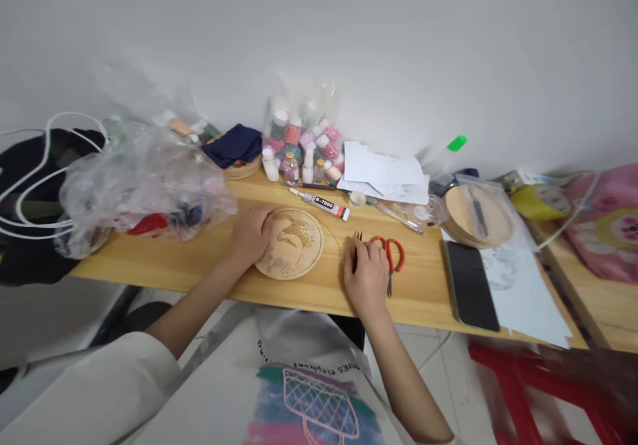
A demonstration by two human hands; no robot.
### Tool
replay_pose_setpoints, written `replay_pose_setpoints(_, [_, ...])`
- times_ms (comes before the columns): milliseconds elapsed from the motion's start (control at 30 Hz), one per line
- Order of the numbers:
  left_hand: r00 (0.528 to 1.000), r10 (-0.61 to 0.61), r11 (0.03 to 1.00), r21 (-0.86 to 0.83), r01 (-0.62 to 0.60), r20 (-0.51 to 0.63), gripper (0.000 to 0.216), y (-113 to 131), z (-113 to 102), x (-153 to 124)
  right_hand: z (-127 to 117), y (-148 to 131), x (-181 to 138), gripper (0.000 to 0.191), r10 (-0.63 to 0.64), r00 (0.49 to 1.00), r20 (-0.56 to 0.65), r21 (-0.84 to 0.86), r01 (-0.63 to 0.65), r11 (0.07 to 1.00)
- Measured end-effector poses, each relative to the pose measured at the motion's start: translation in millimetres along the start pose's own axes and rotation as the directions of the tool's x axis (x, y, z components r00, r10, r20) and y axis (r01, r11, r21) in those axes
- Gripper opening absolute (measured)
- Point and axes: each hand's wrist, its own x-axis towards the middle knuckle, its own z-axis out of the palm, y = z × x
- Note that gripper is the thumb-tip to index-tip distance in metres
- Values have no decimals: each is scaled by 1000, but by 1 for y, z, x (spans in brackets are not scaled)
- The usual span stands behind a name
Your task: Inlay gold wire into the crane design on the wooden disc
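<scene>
A round wooden disc (294,244) with a wave pattern outlined on it lies flat on the wooden table (164,266). My left hand (252,232) rests on its left edge, fingers curled over the rim. My right hand (367,272) lies on the table to the right of the disc, its fingers closed around a small dark tool (357,239) whose tip pokes out above the hand. Red-handled scissors (391,259) lie just right of that hand, touching nothing else.
A glue tube (323,203) lies behind the disc. Small bottles in a clear bag (304,143), white papers (381,169), crumpled plastic bags (139,179), a second wooden disc (478,214), a black phone (469,284) and a drawing sheet (523,292) crowd the table. A red stool (538,378) stands lower right.
</scene>
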Motion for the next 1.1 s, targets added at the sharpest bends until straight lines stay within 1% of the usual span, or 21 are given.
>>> replay_pose_setpoints(167, [998,59,993,98,-62,30,32,6,-5,0,1,-3,-3,34,27,1000,15,-13,-26,1000])
replay_pose_setpoints(300, [988,135,983,112,-142,76,32,6,-8,3,0,-6,-2,34,44,999,21,-57,-43,997])
replay_pose_setpoints(400, [975,190,976,87,-201,114,32,5,-9,5,0,-8,-1,33,57,998,17,-101,-55,993])
replay_pose_setpoints(533, [954,257,965,12,-262,152,34,4,-11,3,0,-11,0,34,82,996,37,-131,-76,988])
replay_pose_setpoints(733, [927,340,939,-110,-325,157,29,6,-10,-2,2,-12,0,32,85,996,31,-163,-79,983])
replay_pose_setpoints(833, [928,345,934,-151,-324,140,28,6,-8,-1,2,-12,0,30,83,996,16,-160,-79,984])
replay_pose_setpoints(967, [946,308,938,-196,-285,99,31,0,-6,0,-1,-10,1,27,79,997,-1,-140,-78,987])
replay_pose_setpoints(1100, [961,271,942,-222,-252,59,30,-3,-7,2,-4,-16,7,24,66,997,30,-137,-61,989])
